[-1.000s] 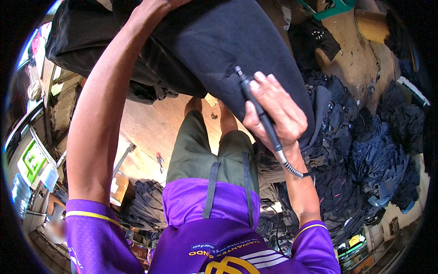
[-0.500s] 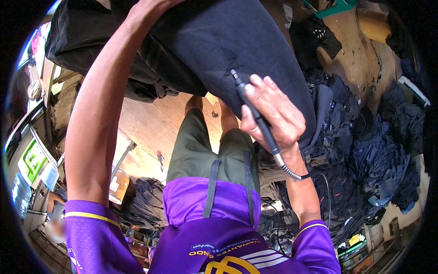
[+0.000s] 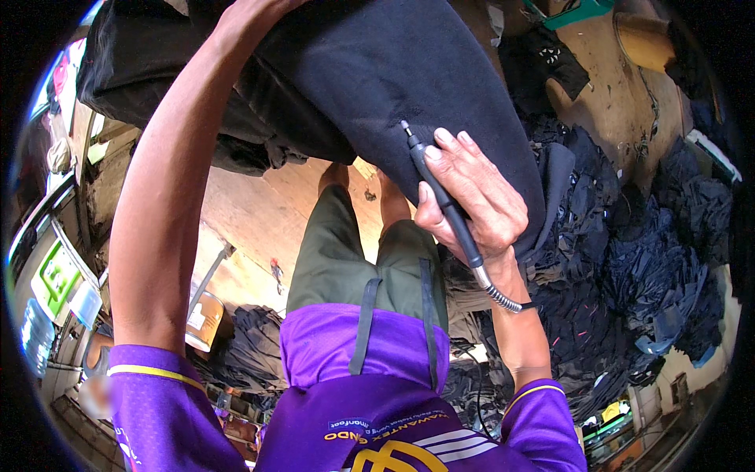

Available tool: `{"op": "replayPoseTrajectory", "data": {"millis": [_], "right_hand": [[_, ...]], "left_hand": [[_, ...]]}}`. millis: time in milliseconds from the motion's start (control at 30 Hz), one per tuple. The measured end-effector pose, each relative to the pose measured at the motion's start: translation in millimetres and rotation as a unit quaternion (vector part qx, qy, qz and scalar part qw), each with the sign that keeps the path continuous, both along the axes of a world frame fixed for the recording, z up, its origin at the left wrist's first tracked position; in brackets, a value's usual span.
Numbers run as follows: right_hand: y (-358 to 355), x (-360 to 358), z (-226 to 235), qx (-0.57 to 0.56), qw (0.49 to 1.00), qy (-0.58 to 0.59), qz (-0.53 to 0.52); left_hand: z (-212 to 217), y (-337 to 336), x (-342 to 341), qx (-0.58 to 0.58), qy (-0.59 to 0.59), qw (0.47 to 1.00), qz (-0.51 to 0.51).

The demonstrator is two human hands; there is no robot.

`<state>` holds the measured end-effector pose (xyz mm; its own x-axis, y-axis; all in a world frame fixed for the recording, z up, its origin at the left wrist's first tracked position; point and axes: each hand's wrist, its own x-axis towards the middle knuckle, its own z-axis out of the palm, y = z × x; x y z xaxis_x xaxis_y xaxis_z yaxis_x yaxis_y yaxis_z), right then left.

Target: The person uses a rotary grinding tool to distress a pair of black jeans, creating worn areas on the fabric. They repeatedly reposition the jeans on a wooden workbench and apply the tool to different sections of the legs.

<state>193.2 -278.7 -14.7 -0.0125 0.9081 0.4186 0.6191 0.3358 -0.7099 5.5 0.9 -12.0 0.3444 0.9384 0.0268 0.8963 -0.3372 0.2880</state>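
Observation:
My right hand (image 3: 480, 189) is closed around a slim black rotary handpiece (image 3: 444, 200), held like a pen. Its small pale tip (image 3: 405, 126) is at the surface of dark cloth (image 3: 346, 71), by a faintly roughened patch; whether it touches, I cannot tell. The cloth looks like a dark trouser leg, spread in a broad smooth shape. From the handpiece's rear end a coiled metal spring sleeve (image 3: 502, 299) runs back along my right wrist. My left forearm (image 3: 169, 173) reaches up over the cloth. Only the base of my left hand (image 3: 267, 6) shows at the top edge; its fingers are out of sight.
Heaps of dark garments (image 3: 653, 252) lie on the right. A black piece with white marks (image 3: 543, 63) rests on the wooden floor (image 3: 605, 47) at the far right, near a green plastic object (image 3: 578, 12). A tub (image 3: 206, 318) stands at lower left.
The handpiece tip has shifted very slightly and the cloth around it looks less creased. My left arm has moved a little to the left.

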Motion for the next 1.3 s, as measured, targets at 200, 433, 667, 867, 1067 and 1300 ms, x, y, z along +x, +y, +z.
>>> {"op": "replayPoseTrajectory", "data": {"millis": [200,433,667,867,1067,1300], "right_hand": [[-2.4,-0.3,1.8,-0.003,1.000,-0.004,0.012],[-2.1,0.8,3.1,-0.010,0.999,-0.018,-0.039],[-6.0,-1.5,4.1,-0.003,1.000,-0.002,0.017],[-6.1,0.3,2.7,-0.003,1.000,-0.003,0.016],[-9.7,-2.3,4.2,-0.009,0.999,0.010,0.039],[-12.2,0.7,5.6,-0.017,1.000,-0.013,0.004]], "left_hand": [[-0.6,1.3,1.1,0.001,-0.002,1.000,-0.003],[-0.9,2.4,-0.3,-0.001,-0.025,1.000,-0.010],[-1.4,1.6,-0.5,0.005,-0.028,1.000,-0.009],[-2.6,2.4,0.6,0.015,-0.014,1.000,-0.005],[-0.8,2.2,0.0,0.002,-0.020,1.000,-0.011],[-1.7,1.8,2.2,0.005,-0.010,1.000,0.000]]}}
